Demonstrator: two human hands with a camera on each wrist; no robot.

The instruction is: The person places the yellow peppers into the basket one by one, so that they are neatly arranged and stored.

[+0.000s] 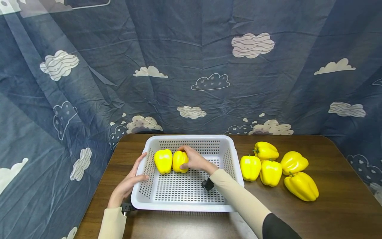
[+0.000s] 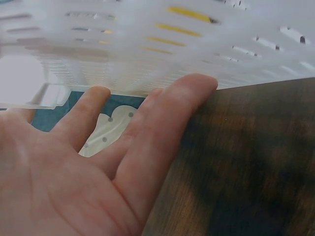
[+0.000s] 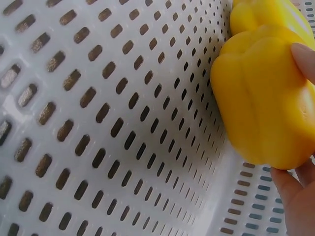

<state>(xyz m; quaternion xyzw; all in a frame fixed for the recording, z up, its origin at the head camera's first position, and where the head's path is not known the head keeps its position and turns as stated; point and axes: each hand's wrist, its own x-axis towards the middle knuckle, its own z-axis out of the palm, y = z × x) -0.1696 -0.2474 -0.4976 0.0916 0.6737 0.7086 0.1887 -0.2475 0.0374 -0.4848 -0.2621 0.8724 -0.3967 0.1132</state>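
White perforated basket (image 1: 185, 192) on brown wood tabletop (image 1: 328, 212), toward the left half, back wall near the far edge. Two yellow peppers inside, at the far left corner of the basket: left pepper (image 1: 163, 161) free, just beside the left wall; held pepper (image 1: 180, 161) touching it on its right. Right hand (image 1: 195, 159) reaching into basket from the near right, fingers curled over the top and side of the held pepper, clamped on it; pepper low, at or just above the basket floor — contact with floor cannot be told. Right wrist view: held pepper (image 3: 261, 98) close against perforated wall, fingertip (image 3: 305, 59) on its upper side, second pepper (image 3: 266, 14) behind it. Left hand (image 1: 128, 184) outside the basket, against the left wall, fingers straight and slightly spread, thumb up near the rim; nothing gripped. Left wrist view: open palm (image 2: 74, 172) with fingertips against the underside or lower wall of basket (image 2: 147, 49), yellow showing through the slots. Five more yellow peppers (image 1: 279, 171) in a loose cluster on the tabletop right of the basket, nearest one just beside the right wall, several touching. Cream sleeves on both arms. Blue cloud-print cloth (image 1: 191, 66) hanging behind and to both sides of the tabletop.
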